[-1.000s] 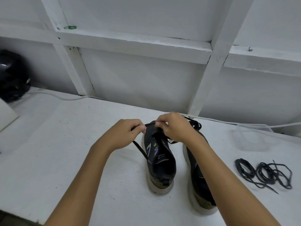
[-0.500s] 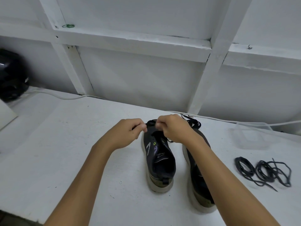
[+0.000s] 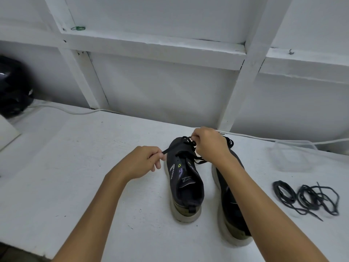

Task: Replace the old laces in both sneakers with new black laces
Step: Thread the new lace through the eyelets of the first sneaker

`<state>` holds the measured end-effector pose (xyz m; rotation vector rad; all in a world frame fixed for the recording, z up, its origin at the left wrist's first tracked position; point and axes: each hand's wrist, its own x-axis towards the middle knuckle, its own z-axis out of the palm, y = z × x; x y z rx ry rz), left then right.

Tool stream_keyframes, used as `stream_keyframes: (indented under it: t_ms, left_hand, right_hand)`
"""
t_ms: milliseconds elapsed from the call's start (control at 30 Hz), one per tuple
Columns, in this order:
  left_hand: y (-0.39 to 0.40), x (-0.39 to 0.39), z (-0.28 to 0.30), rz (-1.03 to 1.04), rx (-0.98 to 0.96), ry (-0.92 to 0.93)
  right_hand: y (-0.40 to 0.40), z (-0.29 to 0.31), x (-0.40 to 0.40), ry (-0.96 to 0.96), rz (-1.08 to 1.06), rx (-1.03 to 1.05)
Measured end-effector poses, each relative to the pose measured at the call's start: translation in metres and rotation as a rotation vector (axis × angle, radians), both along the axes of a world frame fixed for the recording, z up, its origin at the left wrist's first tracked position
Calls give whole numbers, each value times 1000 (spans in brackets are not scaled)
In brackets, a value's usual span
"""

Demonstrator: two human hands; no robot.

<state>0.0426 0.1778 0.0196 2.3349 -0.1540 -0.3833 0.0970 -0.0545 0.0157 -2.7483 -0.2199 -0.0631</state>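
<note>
Both hands (image 3: pixel 143 161) (image 3: pixel 209 144) pinching black lace (image 3: pixel 171 148), white table (image 3: pixel 75 167), white framed wall (image 3: pixel 160 87)

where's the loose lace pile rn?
Head view: the loose black laces lie on the white table at far right, beside the right sneaker, in front of the clear plastic container.

Two dark sneakers stand side by side on the desk, heels toward the camera: the left sneaker (image 3: pixel 184 184) has a black lace (image 3: pixel 188 146) partly threaded across its front eyelets, the right sneaker (image 3: pixel 231 205) is partly hidden. Coiled black laces (image 3: pixel 306 198) lie right, well apart.
</note>
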Motion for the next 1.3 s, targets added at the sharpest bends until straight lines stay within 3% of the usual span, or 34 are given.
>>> stream_keyframes:
  t_ms: [100,167,267,367,433,667,867,1300]
  left_hand:
    - [-2,0,-13,-15,56,-44]
    - [-8,0,-22,69,33,-65]
    - [-22,-3,-36,323,-351,59]
    - [-40,-4,-49,557,-689,187]
    - [-49,-4,-57,653,-814,234]
    - [-56,-3,-67,706,-699,59]
    - [-51,-3,-68,672,-596,26]
    - [-44,10,-67,659,-706,61]
  right_hand:
    - [4,-7,-2,11,-61,42]
    - [7,-9,-8,35,-137,177]
    - [10,-13,-17,198,-140,293]
    - [12,-12,-25,403,20,178]
    - [15,-11,-26,464,43,146]
    - [18,-28,-20,447,11,232]
    - [23,-41,-27,392,-47,348]
    - [44,-59,-34,311,-221,442]
